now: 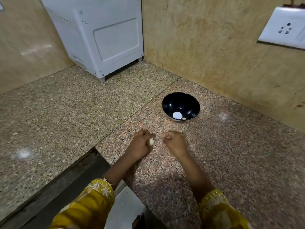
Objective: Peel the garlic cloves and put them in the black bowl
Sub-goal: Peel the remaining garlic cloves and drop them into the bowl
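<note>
The black bowl [170, 103] stands on the granite counter, a little beyond my hands. Inside it lie a small pale garlic clove [184, 118] and a bright white round patch that may be glare. My left hand [140, 146] has its fingers curled round a whitish garlic clove [151, 141] that shows at the fingertips. My right hand [175, 142] sits just to the right, fingers curled with the thumb and fingertips pinched together; whether it holds a bit of peel I cannot tell. The two hands are a small gap apart, low over the counter.
A white appliance [105, 37] stands in the back corner on short feet. Beige tiled walls close the back and right, with a white socket plate [283, 27] on the right wall. A dark gap [79, 176] splits the counter at lower left.
</note>
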